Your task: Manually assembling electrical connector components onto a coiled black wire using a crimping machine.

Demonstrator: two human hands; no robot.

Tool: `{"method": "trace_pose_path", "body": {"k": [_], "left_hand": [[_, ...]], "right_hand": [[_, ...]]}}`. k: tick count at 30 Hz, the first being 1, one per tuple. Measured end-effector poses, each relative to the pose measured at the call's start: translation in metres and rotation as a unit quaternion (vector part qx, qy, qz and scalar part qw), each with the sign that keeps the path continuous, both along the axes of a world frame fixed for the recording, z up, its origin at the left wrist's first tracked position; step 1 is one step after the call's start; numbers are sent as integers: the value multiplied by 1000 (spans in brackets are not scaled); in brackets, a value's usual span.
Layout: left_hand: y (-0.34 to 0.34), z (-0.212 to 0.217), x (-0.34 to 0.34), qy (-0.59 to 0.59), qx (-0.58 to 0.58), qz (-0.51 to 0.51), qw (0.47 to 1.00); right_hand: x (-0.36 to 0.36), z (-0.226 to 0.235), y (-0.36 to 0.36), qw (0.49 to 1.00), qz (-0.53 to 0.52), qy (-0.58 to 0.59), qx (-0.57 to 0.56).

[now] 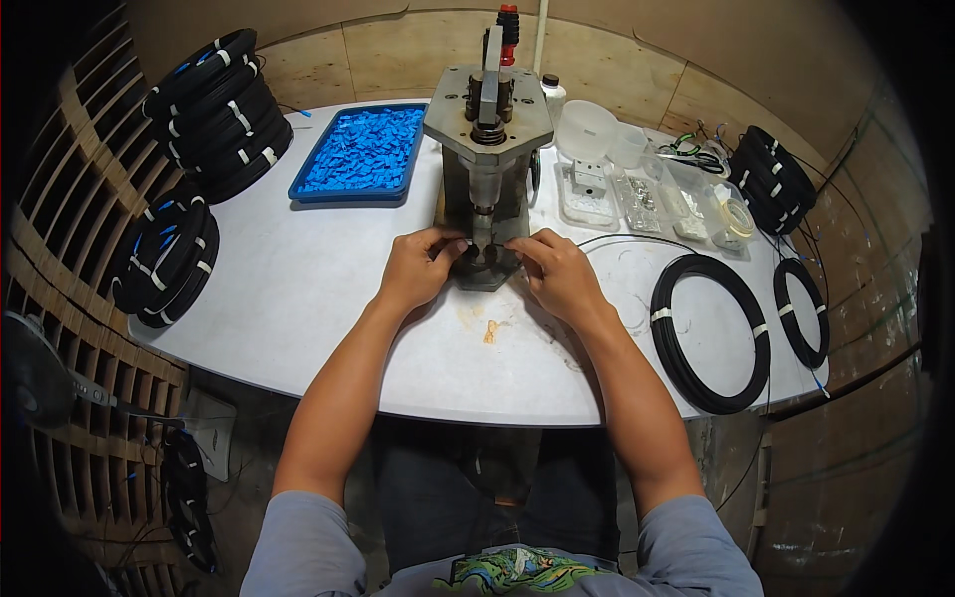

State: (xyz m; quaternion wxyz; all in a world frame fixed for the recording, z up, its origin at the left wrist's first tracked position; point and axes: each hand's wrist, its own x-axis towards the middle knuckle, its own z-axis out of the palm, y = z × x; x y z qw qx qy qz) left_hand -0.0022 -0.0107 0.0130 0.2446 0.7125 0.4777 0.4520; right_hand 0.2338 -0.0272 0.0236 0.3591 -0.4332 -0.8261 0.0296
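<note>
Small press (pixel 486 149), both hands' fingers (pixel 450 245) at base.

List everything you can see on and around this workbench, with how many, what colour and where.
Hand press: one, grey metal with a red-tipped lever, centre of the table.
Table: one, white, rounded.
Tray of small parts: one, blue, left of the press.
Cable coil stacks: black with white ties, two stacks at far left, one at far right.
Single cable coils: two, black, right side of the table.
Clear plastic containers: several, holding small parts, right of the press.
Left hand: at the base of the press, fingers pinched.
Right hand: at the base of the press, fingers pinched.
</note>
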Motion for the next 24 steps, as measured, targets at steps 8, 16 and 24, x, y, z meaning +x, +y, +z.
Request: {"method": "trace_pose_path", "body": {"k": [8,16,24], "left_hand": [[0,-1,0,-7,13,0,1000],[1,-1,-1,2,-12,4,1000],[0,0,0,0,-6,-2,1000]], "right_hand": [[0,0,0,1000,-1,1,-9],[0,0,0,1000,-1,4,-14],[0,-1,1,1000,-5,-1,-19]]}}
